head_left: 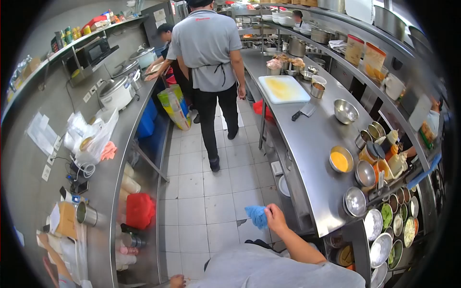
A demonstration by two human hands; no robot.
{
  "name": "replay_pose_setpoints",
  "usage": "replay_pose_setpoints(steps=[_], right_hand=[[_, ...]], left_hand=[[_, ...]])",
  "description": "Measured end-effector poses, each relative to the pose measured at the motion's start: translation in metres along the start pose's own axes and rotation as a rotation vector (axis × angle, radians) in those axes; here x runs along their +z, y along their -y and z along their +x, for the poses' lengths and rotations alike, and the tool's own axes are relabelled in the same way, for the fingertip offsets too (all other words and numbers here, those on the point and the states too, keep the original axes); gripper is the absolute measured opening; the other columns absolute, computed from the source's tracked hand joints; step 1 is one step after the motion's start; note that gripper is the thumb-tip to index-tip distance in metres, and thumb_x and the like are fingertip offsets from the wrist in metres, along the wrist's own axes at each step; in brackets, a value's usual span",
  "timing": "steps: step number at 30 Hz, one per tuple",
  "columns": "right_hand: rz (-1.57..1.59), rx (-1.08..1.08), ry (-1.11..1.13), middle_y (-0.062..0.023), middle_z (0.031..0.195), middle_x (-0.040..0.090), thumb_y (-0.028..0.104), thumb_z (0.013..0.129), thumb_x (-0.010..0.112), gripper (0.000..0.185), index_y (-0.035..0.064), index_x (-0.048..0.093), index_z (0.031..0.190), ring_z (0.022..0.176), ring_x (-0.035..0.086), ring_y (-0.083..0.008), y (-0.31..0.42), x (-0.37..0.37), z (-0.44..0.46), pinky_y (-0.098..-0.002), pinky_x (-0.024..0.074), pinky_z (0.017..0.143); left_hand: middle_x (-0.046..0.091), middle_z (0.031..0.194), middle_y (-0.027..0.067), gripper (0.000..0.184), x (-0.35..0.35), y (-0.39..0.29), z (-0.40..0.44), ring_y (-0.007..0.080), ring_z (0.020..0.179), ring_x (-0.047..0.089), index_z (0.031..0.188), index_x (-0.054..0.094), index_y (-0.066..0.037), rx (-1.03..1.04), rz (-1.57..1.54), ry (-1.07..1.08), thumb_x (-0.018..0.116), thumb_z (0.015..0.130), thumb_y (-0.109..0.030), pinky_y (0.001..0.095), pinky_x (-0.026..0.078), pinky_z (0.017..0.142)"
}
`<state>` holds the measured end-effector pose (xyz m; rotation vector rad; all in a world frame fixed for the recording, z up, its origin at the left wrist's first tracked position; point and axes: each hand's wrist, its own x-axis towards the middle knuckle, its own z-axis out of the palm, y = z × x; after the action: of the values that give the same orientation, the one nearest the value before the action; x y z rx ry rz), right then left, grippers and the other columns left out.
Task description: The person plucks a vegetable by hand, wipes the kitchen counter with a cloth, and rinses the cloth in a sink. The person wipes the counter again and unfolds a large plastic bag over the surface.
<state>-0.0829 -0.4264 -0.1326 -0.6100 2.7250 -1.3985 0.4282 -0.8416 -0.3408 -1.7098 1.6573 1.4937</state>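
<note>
Blue cloth (pixel 257 217), kinda crumpled, pinched in right hand (pixel 276 218) fingers; left hand (pixel 177 281), can't tell. Metal bowl (pixel 350 156) of yellow liquid (pixel 339 162) at cloth's 2 o'clock.

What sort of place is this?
Most likely a restaurant or other commercial kitchen: a long steel counter bears a stained cutting board with a cleaver lying beside it, and round tubs of food cluster near its close end.

Can't read any txt, nos. or brands. Can spot red lettering (pixel 203 19) on back of grey shirt (pixel 205 41) & print on yellow-green sack (pixel 174 106), both illeg.
</note>
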Motion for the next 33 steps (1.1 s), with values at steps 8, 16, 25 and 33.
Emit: replay_pose_setpoints(steps=[8,16,25,33], right_hand=[[0.214,0.290,-0.133,-0.0194,0.089,0.071,0.040,0.101,0.060,0.039,0.0017,0.062,0.089,0.086,0.069,-0.0398,-0.014,0.017,0.155,-0.0487,0.0503,0.076],[-0.590,0.499,0.815,-0.0247,0.124,0.069,0.071,0.088,0.062,0.078,-0.0017,0.074,0.115,0.119,0.065,-0.0394,-0.120,0.056,0.238,-0.0474,0.0505,0.102],[-0.732,0.769,0.663,-0.0195,0.120,0.071,0.051,0.103,0.048,0.053,0.0069,0.075,0.115,0.113,0.066,-0.0412,-0.146,0.078,0.334,-0.0504,0.0516,0.097],[-0.499,0.816,0.293,-0.0266,0.115,0.070,0.057,0.094,0.062,0.061,-0.0011,0.073,0.111,0.110,0.067,-0.0442,-0.208,0.145,0.473,-0.0506,0.0516,0.098]], left_hand=[[0.072,0.095,0.0073,0.017,0.040,-0.182,0.023,0.0228,0.087,0.072,0.097,0.073,-0.008,0.116,-0.106,-0.008,0.064,0.096,-0.023,0.0344,0.057,0.084],[0.073,0.087,0.0084,0.023,0.057,-0.292,0.151,0.0237,0.079,0.072,0.103,0.077,-0.007,0.225,0.624,0.130,0.064,0.094,-0.024,0.0404,0.056,0.072],[0.073,0.089,0.0240,0.034,-0.026,-0.631,0.393,0.0326,0.079,0.073,0.096,0.077,-0.002,0.546,0.861,-0.040,0.059,0.088,-0.030,0.0460,0.059,0.078],[0.070,0.097,0.0037,0.026,0.059,-0.982,0.369,0.0145,0.077,0.066,0.116,0.067,-0.005,0.559,-0.024,0.042,0.067,0.095,-0.019,0.0293,0.049,0.055]])
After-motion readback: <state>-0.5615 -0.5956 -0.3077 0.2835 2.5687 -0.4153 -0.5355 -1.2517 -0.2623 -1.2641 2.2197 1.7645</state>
